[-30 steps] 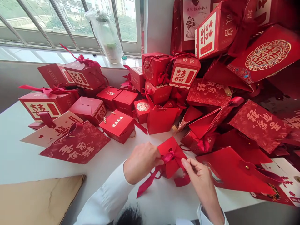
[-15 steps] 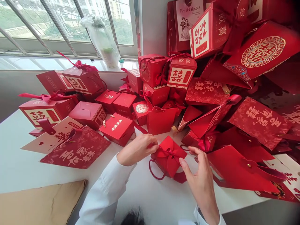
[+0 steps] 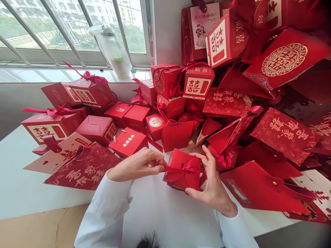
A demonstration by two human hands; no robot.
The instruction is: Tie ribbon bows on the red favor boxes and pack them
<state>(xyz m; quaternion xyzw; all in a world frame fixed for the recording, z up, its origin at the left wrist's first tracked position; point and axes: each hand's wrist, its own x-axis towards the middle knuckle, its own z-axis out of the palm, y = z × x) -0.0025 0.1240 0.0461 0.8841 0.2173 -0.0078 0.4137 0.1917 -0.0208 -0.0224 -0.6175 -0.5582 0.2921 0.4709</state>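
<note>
A small red gift box (image 3: 181, 158) stands on the white table in front of me, with a red satin ribbon (image 3: 188, 168) knotted over its folded top. My left hand (image 3: 141, 166) pinches one end of this ribbon and draws it out to the left of the box. Around the right side of the box curves my right hand (image 3: 213, 187), its thumb at the near edge and its fingers at the far right corner. The cord handle of the box is mostly hidden now.
Several red boxes crowd the back, among them one with gold lettering (image 3: 129, 142). Flat red gift bags lie left (image 3: 88, 165) and right (image 3: 254, 182). More bags and boxes (image 3: 230, 38) pile up at back right. A plastic-wrapped cup (image 3: 117, 62) stands on the windowsill; cardboard (image 3: 43, 225) lies front left.
My left hand has moved left and down, pulling the ribbon end outward. My right hand has closed in around the box, which has turned and shifted slightly left.
</note>
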